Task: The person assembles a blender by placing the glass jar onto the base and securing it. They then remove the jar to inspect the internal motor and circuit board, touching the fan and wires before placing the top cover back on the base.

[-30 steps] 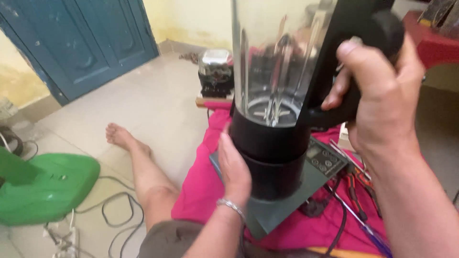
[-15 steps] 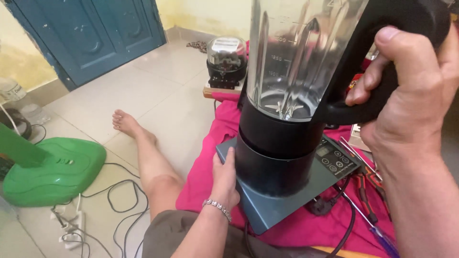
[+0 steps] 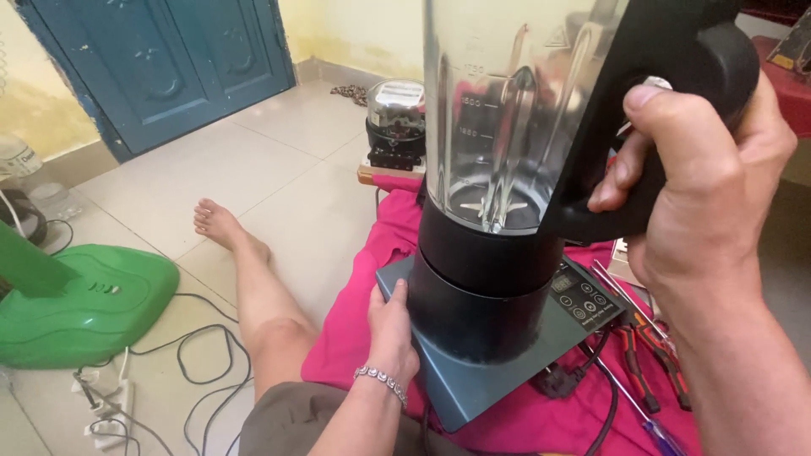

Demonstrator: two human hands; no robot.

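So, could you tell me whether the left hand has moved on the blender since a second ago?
Yes. The left hand has slid down from the black collar to the grey-blue base.

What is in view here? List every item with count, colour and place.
blender jug: one, clear with black handle, on the base
blender base: one, grey-blue, on the cloth
cloth: one, pink, on the floor
meter: one, black and glass, behind the cloth
pliers: one, red-handled, right of the base
fan base: one, green, left
door: one, blue, far left
left hand: one, resting against the base
right hand: one, grip on the jug handle
leg: one, bare, stretched out on the floor
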